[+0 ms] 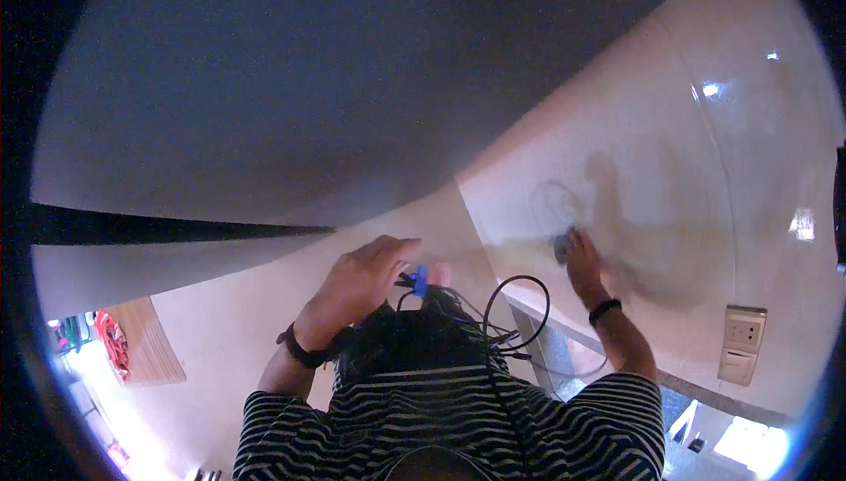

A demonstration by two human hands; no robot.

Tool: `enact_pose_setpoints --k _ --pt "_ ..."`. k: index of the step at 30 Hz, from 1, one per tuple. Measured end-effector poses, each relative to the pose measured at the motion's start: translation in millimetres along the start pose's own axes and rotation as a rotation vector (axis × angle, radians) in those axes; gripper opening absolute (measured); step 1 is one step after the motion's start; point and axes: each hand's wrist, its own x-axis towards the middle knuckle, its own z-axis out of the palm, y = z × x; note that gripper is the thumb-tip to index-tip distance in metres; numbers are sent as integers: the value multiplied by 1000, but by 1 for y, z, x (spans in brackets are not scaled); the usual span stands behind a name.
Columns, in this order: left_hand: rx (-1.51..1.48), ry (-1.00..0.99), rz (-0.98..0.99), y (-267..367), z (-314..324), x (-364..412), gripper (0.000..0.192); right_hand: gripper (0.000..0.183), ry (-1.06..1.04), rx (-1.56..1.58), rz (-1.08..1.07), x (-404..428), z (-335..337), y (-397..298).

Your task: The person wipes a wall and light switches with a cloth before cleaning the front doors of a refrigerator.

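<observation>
My right hand (585, 263) is up against a glossy pale surface (667, 230), its fingers on a small dark object (562, 247). Blur hides what that object is. A faint round smudge (555, 203) shows on the surface just beyond it, and a soft reflection lies to the right. My left hand (360, 279) is raised over a pale panel (225, 329), fingers stretched forward. Close by its fingertips are a blue clip (419, 280) and black cables (456, 302). The underside of that hand is hidden, so whether it holds anything is unclear.
A large dark grey surface (297, 84) spans the top, with a black gap (132, 224) at left. A socket and switch plate (742, 345) sits at right. A looped black cable (547, 309) hangs between my arms. At far left is a wooden panel (155, 349) beside a red item (114, 343).
</observation>
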Motion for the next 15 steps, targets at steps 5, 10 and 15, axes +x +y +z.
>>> enact_pose_setpoints --k 5,10,15 --pt "78 -23 60 12 -4 10 26 42 -199 452 303 -122 34 33" --pt "-125 -76 19 37 6 36 29 41 -12 -95 -9 -121 8 84" --pt "-121 -99 46 45 -1 40 27 33 269 -267 98 21 -166 -15"
